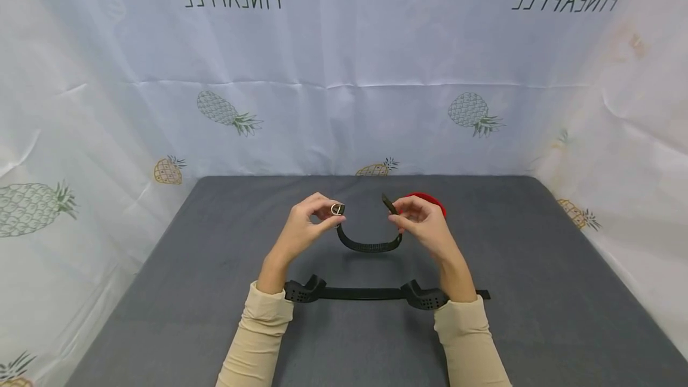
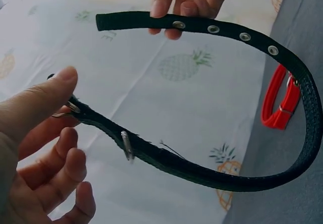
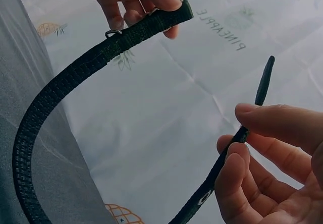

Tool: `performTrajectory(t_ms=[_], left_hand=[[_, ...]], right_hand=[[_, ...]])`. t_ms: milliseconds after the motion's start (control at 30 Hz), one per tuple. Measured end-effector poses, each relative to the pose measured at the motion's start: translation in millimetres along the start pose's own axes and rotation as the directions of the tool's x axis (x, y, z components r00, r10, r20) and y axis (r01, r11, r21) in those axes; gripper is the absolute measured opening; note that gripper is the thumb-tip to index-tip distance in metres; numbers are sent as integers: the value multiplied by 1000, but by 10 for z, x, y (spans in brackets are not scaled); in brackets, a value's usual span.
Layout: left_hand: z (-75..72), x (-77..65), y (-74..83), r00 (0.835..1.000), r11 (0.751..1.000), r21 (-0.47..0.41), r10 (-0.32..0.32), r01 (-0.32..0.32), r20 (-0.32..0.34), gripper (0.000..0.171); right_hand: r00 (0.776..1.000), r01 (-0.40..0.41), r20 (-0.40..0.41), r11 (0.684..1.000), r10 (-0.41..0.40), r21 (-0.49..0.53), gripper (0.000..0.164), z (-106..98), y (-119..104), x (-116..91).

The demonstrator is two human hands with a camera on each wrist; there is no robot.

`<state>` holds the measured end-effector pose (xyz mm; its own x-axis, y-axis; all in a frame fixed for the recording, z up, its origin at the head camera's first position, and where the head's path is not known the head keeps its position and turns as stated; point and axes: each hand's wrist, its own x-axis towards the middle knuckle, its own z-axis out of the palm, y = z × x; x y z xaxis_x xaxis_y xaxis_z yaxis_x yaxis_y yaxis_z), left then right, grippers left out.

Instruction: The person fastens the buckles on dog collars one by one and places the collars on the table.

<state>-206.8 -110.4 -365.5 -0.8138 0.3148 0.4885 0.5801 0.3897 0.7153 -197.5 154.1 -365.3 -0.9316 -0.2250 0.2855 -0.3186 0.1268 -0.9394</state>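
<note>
A dark buckle collar (image 1: 369, 248) hangs in a U above the table between the two hands. My left hand (image 1: 303, 226) pinches its buckle end between thumb and fingers. In the left wrist view, a metal ring (image 2: 126, 146) sits on the collar just past the buckle. The collar's other end, with several metal eyelets (image 2: 213, 29), is pinched by my right hand (image 1: 427, 226), and its tip sticks out past the thumb. Both ends are held apart. Behind the right hand lies a red collar (image 1: 432, 198), partly hidden in the head view.
A grey cloth (image 1: 177, 291) covers the table. Near my wrists is a long black strip (image 1: 362, 294) with perforated black pieces, partly hidden by the right arm. A pineapple-printed curtain (image 1: 344, 46) encloses the back and sides.
</note>
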Motion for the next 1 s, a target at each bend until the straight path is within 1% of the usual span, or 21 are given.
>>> performTrajectory(t_ms=[167, 233, 300, 367, 433, 500, 533, 567, 633, 700, 767, 833, 867, 1000], left_hand=[[53, 4, 21, 999, 998, -52, 34, -36, -26, 19], [74, 8, 31, 999, 993, -104, 46, -48, -21, 19], [95, 10, 39, 998, 980, -187, 63, -63, -7, 20], [118, 12, 49, 997, 950, -304, 78, -73, 4, 24], [144, 16, 51, 995, 908, -410, 98, -88, 5, 32], [175, 24, 57, 993, 865, -490, 118, -105, -4, 41], [190, 27, 59, 992, 849, -516, 127, -115, -11, 45], [206, 31, 62, 991, 838, -531, 135, -122, -16, 48], [239, 38, 71, 990, 823, -552, 142, -130, -22, 52], [264, 41, 84, 990, 815, -565, 136, -126, -25, 55], [281, 39, 94, 992, 814, -569, 121, -113, -24, 57], [287, 34, 105, 995, 818, -567, 98, -96, -26, 58], [287, 31, 112, 996, 824, -559, 90, -90, -27, 58], [283, 23, 139, 997, 841, -536, 69, -76, -33, 52]], right_hand=[[1000, 28, 3, 999, -28, 18, 25, 15, -22, -9], [999, 36, 5, 999, -36, 33, 25, 25, -36, -10], [999, 38, 10, 998, -38, 50, 24, 38, -55, -11], [1000, 27, 10, 998, -28, 61, 22, 52, -74, -14], [1000, 9, 6, 998, -9, 59, 22, 65, -94, -19], [1000, -14, 0, 999, 14, 42, 23, 79, -112, -28], [1000, -25, -2, 999, 26, 27, 24, 85, -121, -30], [999, -36, -4, 999, 36, 13, 25, 92, -130, -32], [999, -49, -7, 999, 49, -8, 29, 102, -143, -37], [999, -51, -6, 999, 51, -15, 31, 111, -151, -40], [999, -47, -10, 999, 47, -4, 30, 114, -154, -44], [999, -32, -12, 999, 32, 20, 25, 116, -157, -48], [1000, -24, -13, 999, 24, 33, 22, 116, -157, -49], [1000, 6, -9, 997, -5, 78, 15, 113, -157, -53]])
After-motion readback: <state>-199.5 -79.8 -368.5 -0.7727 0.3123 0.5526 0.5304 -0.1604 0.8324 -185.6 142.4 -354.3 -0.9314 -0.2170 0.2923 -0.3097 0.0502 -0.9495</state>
